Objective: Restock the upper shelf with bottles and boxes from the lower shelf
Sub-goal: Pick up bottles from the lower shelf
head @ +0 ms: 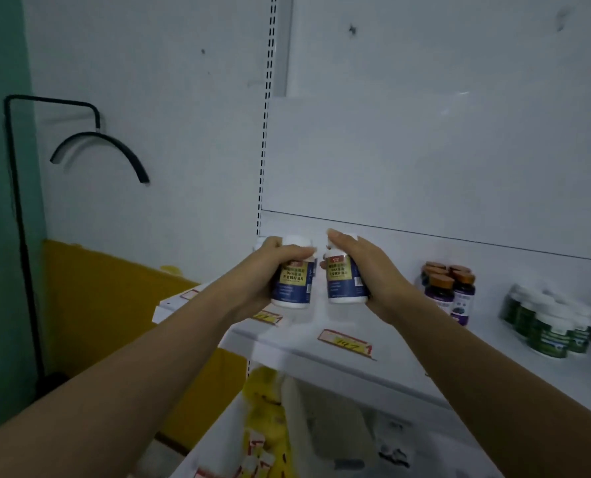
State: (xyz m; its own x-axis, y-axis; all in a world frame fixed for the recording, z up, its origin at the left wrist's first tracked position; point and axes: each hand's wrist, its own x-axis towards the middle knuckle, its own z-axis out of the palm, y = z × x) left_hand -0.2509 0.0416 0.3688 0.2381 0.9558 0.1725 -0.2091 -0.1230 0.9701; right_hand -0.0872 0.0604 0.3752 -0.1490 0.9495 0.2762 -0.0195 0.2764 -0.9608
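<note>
**Two bottles held over the upper shelf**

We hold one bottle in each hand above the left part of the white metal upper shelf (401,326). Our left hand (264,274) grips a white plastic bottle with a dark blue and yellow label (294,282). The fingers curl around its left side and the thumb lies across the top of the label, just under the white cap. Our right hand (373,274) grips a second bottle of the same kind (340,282) from the right side, with the thumb stretched up beside the cap. The two bottles stand upright, close beside each other but apart. We cannot tell if their bases touch the shelf.

More to the right on the same shelf stands a small group of purple bottles with brown caps (449,288). Further right there is a group of dark green bottles with white caps (549,326).

A red and yellow price label (345,343) is fixed on the front edge of the shelf, below our hands. The lower shelf (338,429) appears under it, blurred, with some yellow and white packages that we cannot read.
</note>
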